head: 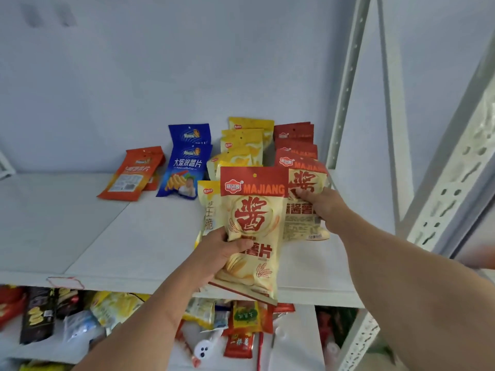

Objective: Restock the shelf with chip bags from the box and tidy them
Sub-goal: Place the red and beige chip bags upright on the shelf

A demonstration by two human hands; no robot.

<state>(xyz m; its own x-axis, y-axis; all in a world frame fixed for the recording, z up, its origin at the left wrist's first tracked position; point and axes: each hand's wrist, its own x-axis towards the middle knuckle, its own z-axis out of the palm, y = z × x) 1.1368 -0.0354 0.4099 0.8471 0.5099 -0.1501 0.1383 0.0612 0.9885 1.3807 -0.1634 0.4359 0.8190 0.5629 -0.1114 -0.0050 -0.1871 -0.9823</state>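
Above white shelf (150,236), left fingers (235,246) and right fingers (301,194) each grip a Majiang bag (254,210)

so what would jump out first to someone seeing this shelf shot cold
First the red-topped MAJIANG chip bag, held up front and centre over the white shelf by the left hand. Next, the right hand gripping a matching bag at the front of the red row on the right. Behind stand the yellow bags, blue bags and orange bags.

Red-and-cream MAJIANG chip bag (253,231) upright above white shelf (93,236) front edge
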